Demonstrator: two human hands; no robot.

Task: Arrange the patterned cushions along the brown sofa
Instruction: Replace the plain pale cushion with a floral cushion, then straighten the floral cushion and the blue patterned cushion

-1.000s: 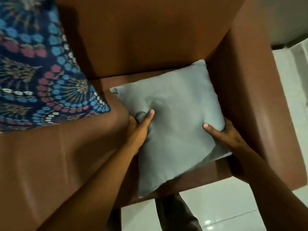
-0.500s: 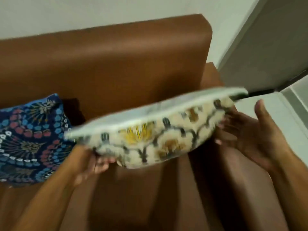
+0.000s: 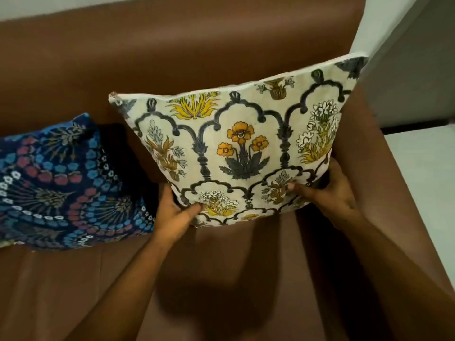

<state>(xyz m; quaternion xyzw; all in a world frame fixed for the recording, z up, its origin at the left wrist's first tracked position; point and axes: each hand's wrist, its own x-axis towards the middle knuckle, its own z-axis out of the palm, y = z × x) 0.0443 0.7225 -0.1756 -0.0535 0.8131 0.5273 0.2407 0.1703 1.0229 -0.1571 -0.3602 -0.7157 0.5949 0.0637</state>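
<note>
A cream cushion [image 3: 236, 148] with yellow flowers and dark arches stands upright at the right end of the brown sofa [image 3: 172, 50], its printed face toward me. My left hand [image 3: 176, 215] grips its lower left corner, thumb on the front. My right hand [image 3: 330, 190] grips its lower right corner next to the armrest. A dark blue cushion [image 3: 61, 188] with blue and red dots leans on the seat to the left, apart from both hands.
The sofa's right armrest [image 3: 384, 193] runs close beside the cream cushion. Beyond it lie a pale tiled floor [image 3: 428, 173] and a grey wall [image 3: 418, 57]. The brown seat [image 3: 221, 279] spreads in front of both cushions.
The cushion lay flat with its plain grey back up, was lifted and flipped, and now stands upright with the floral side facing me. Both hands moved to its lower corners.
</note>
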